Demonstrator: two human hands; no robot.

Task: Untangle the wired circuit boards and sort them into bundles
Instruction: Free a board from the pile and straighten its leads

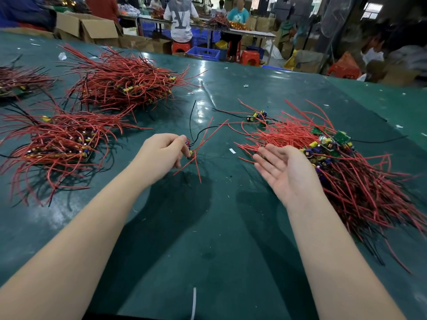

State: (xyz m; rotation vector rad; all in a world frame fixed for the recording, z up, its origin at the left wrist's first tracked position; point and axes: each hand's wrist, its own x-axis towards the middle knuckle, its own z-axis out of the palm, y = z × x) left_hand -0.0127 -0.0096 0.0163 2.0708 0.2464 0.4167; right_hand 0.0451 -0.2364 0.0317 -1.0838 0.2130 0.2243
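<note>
A single wired board (190,150) is pinched in the fingertips of the left hand (161,151) over the middle of the table (208,227), its red and black leads trailing loose. It is judged light, the wires limp and prone to snagging, so the rigid board is best held. The right hand (285,170) is held open, palm up, empty, beside the tangled pile (346,172) toward the right edge. Sorted bundles (69,142) lie toward the left edge.

Red and black wires (120,82) heaped on a dark green table (208,227); green circuit boards (342,137) at right.
</note>
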